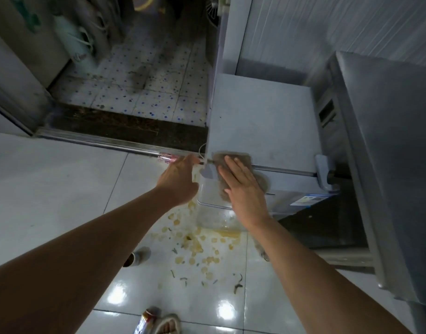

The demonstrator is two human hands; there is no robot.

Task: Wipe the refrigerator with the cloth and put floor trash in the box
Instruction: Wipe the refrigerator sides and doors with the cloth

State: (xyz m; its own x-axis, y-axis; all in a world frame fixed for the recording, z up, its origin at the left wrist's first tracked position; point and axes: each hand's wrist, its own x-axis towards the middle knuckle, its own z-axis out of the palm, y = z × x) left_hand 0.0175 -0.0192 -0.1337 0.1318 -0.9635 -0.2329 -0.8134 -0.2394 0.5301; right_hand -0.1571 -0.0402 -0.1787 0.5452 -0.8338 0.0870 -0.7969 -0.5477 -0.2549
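Covering cloth (233, 158), right hand (245, 189), blurred trash (197, 249)

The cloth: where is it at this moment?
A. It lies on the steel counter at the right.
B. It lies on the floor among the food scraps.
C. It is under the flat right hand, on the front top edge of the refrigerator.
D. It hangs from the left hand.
C: the right hand presses with straight fingers on the cloth, which is draped over the front top edge of the refrigerator.
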